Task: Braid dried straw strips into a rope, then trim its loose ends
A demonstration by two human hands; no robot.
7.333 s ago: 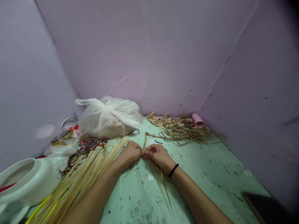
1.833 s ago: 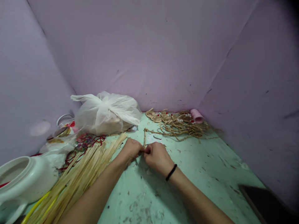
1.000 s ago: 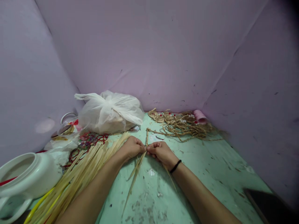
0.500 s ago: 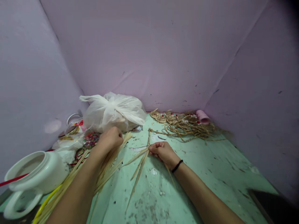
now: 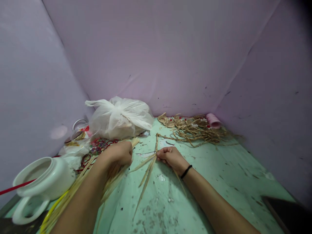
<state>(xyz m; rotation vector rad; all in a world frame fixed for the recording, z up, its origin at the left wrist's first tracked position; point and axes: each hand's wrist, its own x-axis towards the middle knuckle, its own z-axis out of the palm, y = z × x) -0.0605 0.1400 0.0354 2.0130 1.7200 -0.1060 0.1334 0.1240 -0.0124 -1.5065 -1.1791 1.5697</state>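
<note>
My right hand point(image 5: 170, 157), a black band on its wrist, pinches the near end of a thin braided straw cord point(image 5: 156, 142) that runs away over the green table point(image 5: 219, 172). Loose straw strips point(image 5: 145, 177) fan out from that pinch toward me. Off to the left, my left hand point(image 5: 119, 155) is closed over the far end of a long bundle of pale straw strips point(image 5: 73, 195) that lies slantwise on the table. Whether its fingers grip any strip is hidden.
A tied white plastic bag point(image 5: 120, 117) sits at the back left. A heap of twisted straw cord point(image 5: 195, 131) and a pink spool point(image 5: 212, 119) lie against the back wall. A white jar point(image 5: 41, 182), beads and red cord point(image 5: 97, 148) crowd the left side.
My left hand let go of the braid and went left to the straw bundle, then drew back toward me a little. My right hand stayed pinching the braid.
</note>
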